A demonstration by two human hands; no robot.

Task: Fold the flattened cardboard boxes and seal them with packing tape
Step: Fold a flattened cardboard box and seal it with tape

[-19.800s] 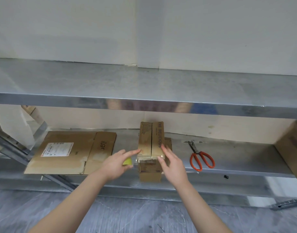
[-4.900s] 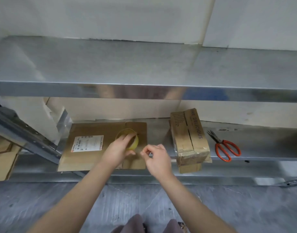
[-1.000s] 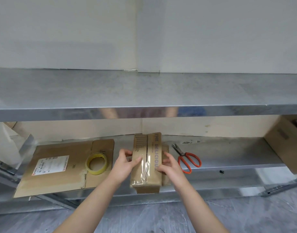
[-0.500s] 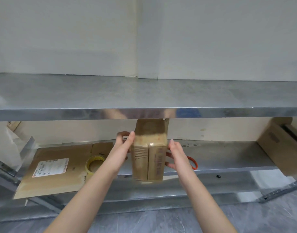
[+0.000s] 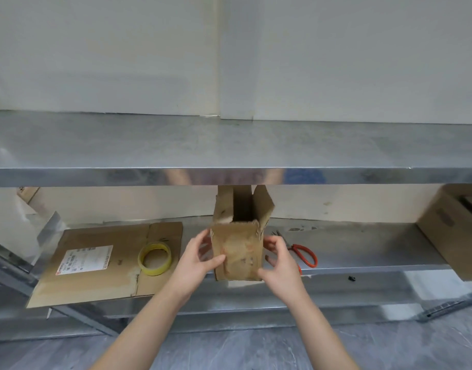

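A small brown cardboard box point(image 5: 239, 249) stands upright at the front edge of the lower shelf, its top flaps open and reaching up behind the upper shelf's edge. My left hand point(image 5: 196, 259) grips its left side, thumb on the near face. On the right side my right hand point(image 5: 279, 263) holds it, fingers curled round the edge. A flattened cardboard box point(image 5: 96, 263) with a white label lies to the left. On that flat box rests a yellow roll of packing tape point(image 5: 154, 259).
Red-handled scissors point(image 5: 303, 253) lie on the lower metal shelf point(image 5: 363, 247), just right of my right hand. A large cardboard box point(image 5: 454, 231) stands at the far right. The upper metal shelf point(image 5: 229, 148) juts out overhead. Grey floor lies below.
The box lay on its side with a taped seam up; both hands have turned it upright, open flaps on top. The tape roll was set down on the flat cardboard earlier.
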